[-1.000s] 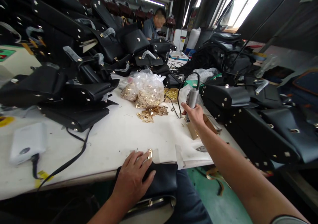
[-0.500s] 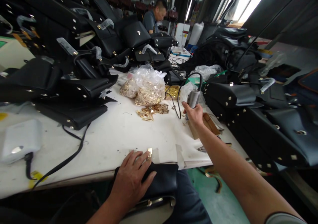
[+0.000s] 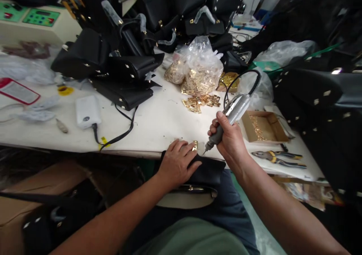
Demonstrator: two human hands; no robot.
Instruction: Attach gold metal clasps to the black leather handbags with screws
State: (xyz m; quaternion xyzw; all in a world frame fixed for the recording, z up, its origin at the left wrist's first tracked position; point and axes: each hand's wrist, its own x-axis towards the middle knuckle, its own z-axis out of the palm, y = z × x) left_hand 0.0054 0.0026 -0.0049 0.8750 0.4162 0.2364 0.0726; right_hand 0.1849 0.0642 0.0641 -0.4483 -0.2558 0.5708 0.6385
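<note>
My right hand (image 3: pixel 231 139) is wrapped round a grey electric screwdriver (image 3: pixel 238 106). The tool slants down to the left, its bit close to a small gold metal plate (image 3: pixel 195 146) at the table's front edge. Flat on the flap of a black handbag (image 3: pixel 208 171) lies my left hand (image 3: pixel 177 161), fingers stretched out, the fingertips beside the gold plate. The handbag rests partly on my lap, its pale-lined opening towards me. Whether the fingertips touch the plate I cannot tell.
On the white table (image 3: pixel 158 125) lie loose gold fittings (image 3: pixel 200 103) before a plastic bag of fittings (image 3: pixel 202 74). A box of small screws (image 3: pixel 266 129) and pliers (image 3: pixel 278 158) are at right. Black handbags (image 3: pixel 124 93) pile up at left; a white power adapter (image 3: pixel 87 112) has a cord.
My right hand has brought the screwdriver from the back right down towards the gold plate, tilting its bit to it. My left hand stays on the flap. The view has tipped downward.
</note>
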